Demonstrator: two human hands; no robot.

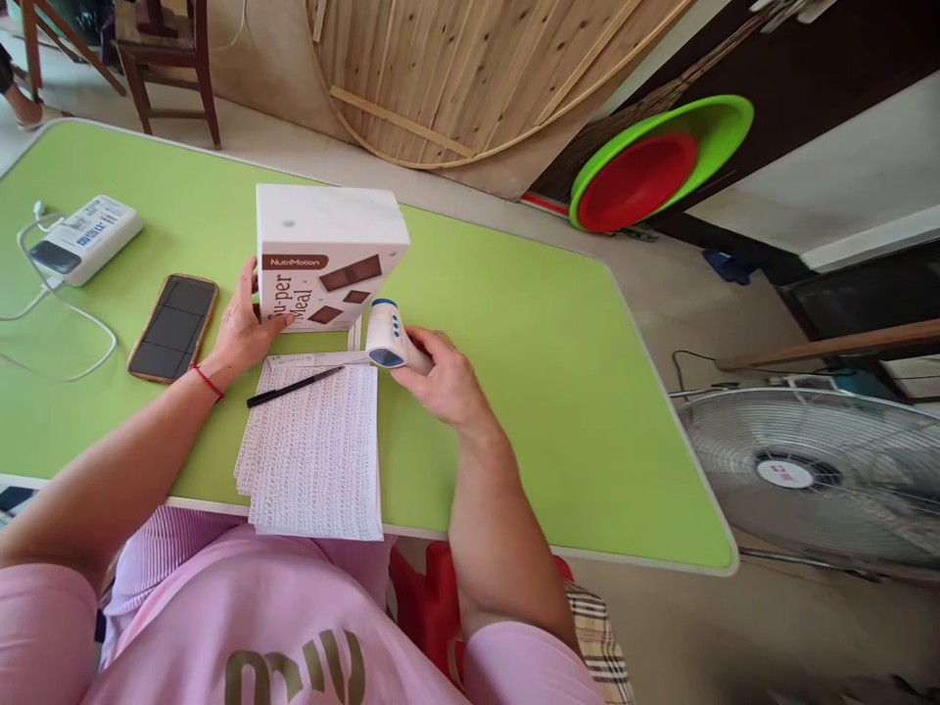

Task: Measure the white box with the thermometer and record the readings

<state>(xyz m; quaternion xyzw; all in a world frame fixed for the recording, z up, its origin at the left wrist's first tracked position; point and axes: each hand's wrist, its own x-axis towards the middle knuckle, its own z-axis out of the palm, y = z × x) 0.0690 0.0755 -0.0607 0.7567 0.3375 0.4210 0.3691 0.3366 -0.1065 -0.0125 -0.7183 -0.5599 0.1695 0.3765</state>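
My left hand (246, 318) grips the lower left edge of a white and brown NutriMotion meal box (334, 220), thumb across its printed front. The box stands on the green table. Between the fingers of my right hand (445, 377) is a white infrared thermometer (389, 333) with blue buttons and a small screen. Its head is just right of the box's lower corner. Below both hands lie several handwritten sheets (323, 460), with a black pen (294, 387) across their top. Left of my left hand rests a phone (174, 328) in a tan case.
A white power bank (92, 235) with a looped cable (103, 367) sits on the left of the green table (514, 294). A large fan (800, 475) stands beyond the right edge. Green and red basins (638, 181) and a wooden chair (165, 59) are past the far side.
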